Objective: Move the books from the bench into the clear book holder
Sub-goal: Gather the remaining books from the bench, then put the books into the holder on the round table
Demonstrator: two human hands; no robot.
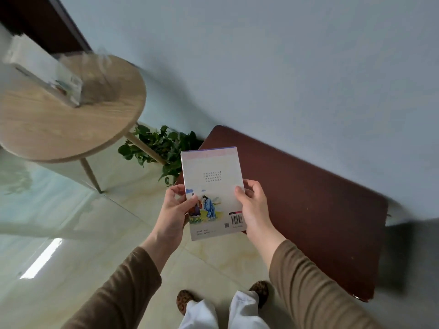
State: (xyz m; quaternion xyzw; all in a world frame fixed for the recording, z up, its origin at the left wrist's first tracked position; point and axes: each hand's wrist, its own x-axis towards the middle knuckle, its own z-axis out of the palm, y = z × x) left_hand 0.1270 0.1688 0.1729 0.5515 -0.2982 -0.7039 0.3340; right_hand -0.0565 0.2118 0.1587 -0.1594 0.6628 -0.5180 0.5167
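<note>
Both hands — left point(174, 210), right point(255, 207) — clasp the book point(211, 186) by its side edges, steadying it for the holder point(78, 74) on the table point(59, 129).

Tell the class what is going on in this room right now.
A person stands by a dark bench against the wall, holding one book in front of them with both hands: the left hand grips its left edge, the right hand its right edge. The back cover faces the camera. On the round wooden table to the left, the clear book holder appears blurred, with books seemingly in it already.
</note>
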